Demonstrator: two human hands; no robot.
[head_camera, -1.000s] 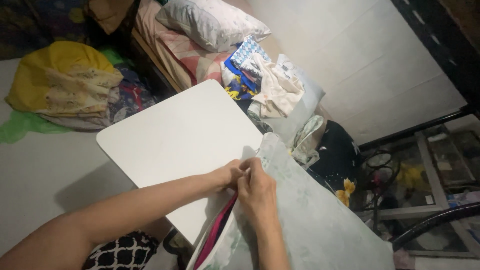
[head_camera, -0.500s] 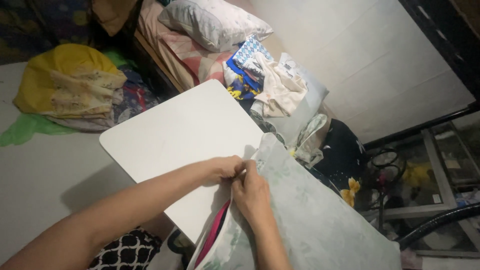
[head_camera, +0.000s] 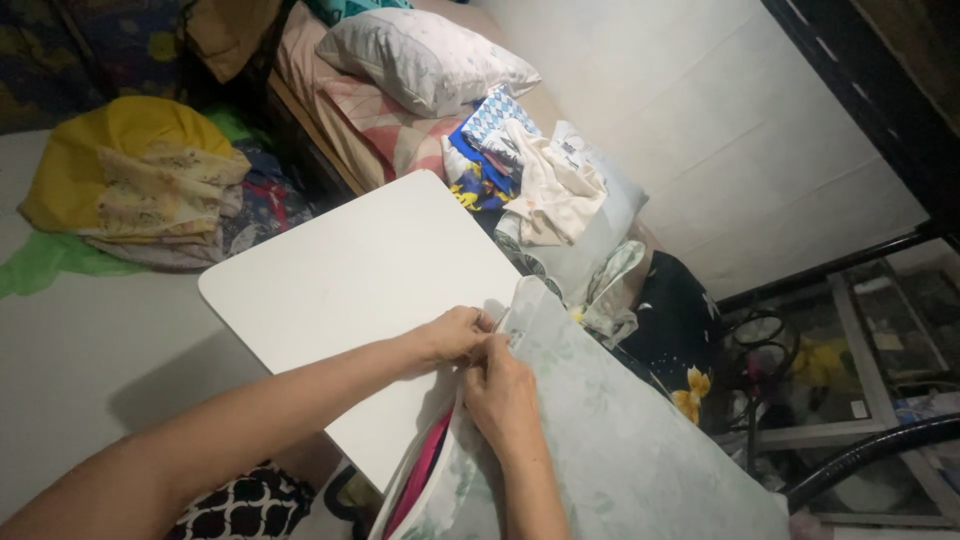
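A pale green flowered pillowcase (head_camera: 610, 430) covers a pillow that leans against the small white table (head_camera: 350, 270); a pink strip of the inside (head_camera: 425, 470) shows at its open edge. My left hand (head_camera: 455, 335) and my right hand (head_camera: 500, 390) meet at the top corner of that open edge, fingers pinched on the fabric there. What the fingertips grip exactly is too small to tell.
A heap of folded and loose clothes (head_camera: 540, 180) lies past the table beside a bed with a grey pillow (head_camera: 420, 55). A yellow bundle of laundry (head_camera: 140, 170) sits on the floor at left. A dark metal frame and a cable (head_camera: 860, 450) are at right.
Both hands stayed pinched together at the pillowcase's corner, shifting slightly. The view moved a little.
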